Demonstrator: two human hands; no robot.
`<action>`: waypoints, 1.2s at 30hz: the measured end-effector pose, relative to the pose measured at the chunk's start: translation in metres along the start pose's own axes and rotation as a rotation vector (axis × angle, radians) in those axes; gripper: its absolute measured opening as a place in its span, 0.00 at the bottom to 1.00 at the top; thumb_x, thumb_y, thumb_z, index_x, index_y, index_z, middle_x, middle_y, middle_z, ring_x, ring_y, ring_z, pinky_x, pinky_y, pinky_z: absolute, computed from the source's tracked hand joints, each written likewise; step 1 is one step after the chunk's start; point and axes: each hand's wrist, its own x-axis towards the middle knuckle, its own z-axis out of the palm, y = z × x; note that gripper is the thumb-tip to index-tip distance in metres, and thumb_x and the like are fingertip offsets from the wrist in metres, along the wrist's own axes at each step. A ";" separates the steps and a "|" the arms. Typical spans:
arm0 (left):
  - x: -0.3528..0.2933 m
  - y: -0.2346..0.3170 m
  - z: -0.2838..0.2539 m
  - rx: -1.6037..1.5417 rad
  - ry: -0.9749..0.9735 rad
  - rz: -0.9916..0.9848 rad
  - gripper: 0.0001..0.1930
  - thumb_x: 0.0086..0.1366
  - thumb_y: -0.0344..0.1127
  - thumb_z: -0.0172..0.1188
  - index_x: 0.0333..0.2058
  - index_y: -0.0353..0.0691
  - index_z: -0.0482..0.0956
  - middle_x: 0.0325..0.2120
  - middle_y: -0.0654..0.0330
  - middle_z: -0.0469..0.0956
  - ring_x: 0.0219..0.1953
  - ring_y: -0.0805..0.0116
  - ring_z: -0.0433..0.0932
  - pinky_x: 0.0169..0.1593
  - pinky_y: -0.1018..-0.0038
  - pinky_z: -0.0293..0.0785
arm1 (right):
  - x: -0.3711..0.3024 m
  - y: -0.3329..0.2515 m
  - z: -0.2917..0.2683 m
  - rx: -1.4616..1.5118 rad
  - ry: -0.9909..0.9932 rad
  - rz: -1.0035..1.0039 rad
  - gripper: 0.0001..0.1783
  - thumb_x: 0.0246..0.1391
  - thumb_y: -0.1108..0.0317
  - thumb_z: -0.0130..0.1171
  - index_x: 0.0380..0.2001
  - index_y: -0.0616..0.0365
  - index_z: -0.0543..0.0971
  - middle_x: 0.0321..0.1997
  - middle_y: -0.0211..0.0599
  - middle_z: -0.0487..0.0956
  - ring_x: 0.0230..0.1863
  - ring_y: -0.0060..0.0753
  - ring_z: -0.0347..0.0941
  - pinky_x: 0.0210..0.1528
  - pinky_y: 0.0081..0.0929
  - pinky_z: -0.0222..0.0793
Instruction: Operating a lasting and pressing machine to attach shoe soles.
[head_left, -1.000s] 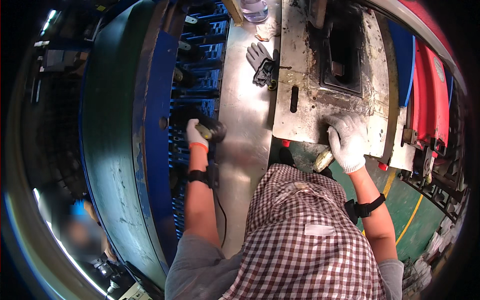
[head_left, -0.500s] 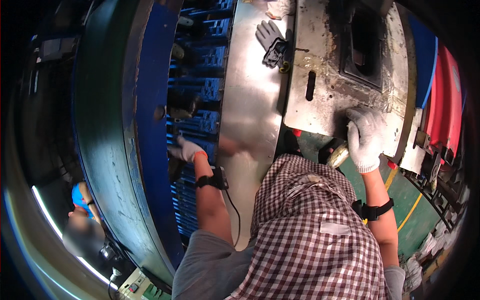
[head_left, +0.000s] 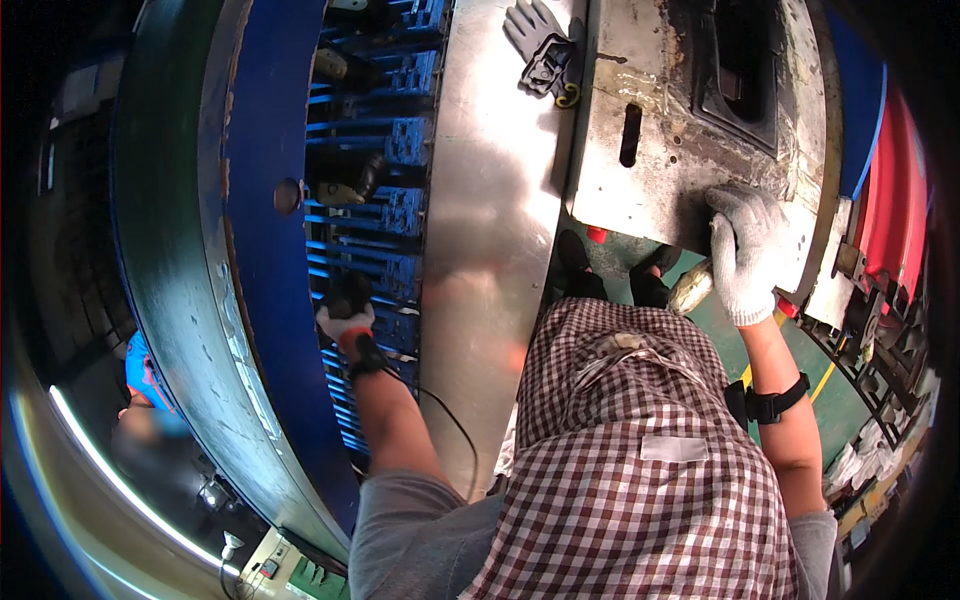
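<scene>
Left grip at dark object on blue rack; right grip at near edge of metal plate, beside pale elongated piece. I cannot tell whether either pinches.

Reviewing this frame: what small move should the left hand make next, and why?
Probably firm up the left hand's grip on the dark item before any lift from the blue slatted rack. The gloved fingers are right at it, but their hold is partly hidden, and the right hand is away at the stained metal plate.
</scene>
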 end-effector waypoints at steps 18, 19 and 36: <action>-0.400 -0.137 0.172 0.313 -1.336 -0.427 0.39 0.67 0.51 0.57 0.71 0.34 0.64 0.67 0.49 0.72 0.67 0.50 0.72 0.73 0.56 0.64 | 0.016 -0.059 0.024 1.330 -0.194 0.230 0.49 0.64 0.58 0.65 0.79 0.62 0.52 0.81 0.53 0.59 0.81 0.48 0.55 0.81 0.38 0.49; -0.416 -0.133 0.193 0.468 -1.371 -0.236 0.32 0.73 0.47 0.52 0.69 0.34 0.66 0.70 0.49 0.67 0.68 0.53 0.71 0.74 0.58 0.63 | 0.026 -0.050 0.008 1.367 -0.171 0.370 0.48 0.63 0.63 0.66 0.78 0.64 0.54 0.80 0.52 0.59 0.79 0.42 0.58 0.79 0.36 0.52; -0.693 -0.021 0.344 0.330 -1.782 2.060 0.34 0.74 0.46 0.57 0.74 0.41 0.62 0.71 0.43 0.65 0.74 0.50 0.63 0.76 0.62 0.57 | 0.130 0.085 0.024 -0.214 0.075 0.503 0.41 0.51 0.43 0.69 0.70 0.34 0.73 0.74 0.45 0.67 0.57 0.57 0.75 0.59 0.50 0.76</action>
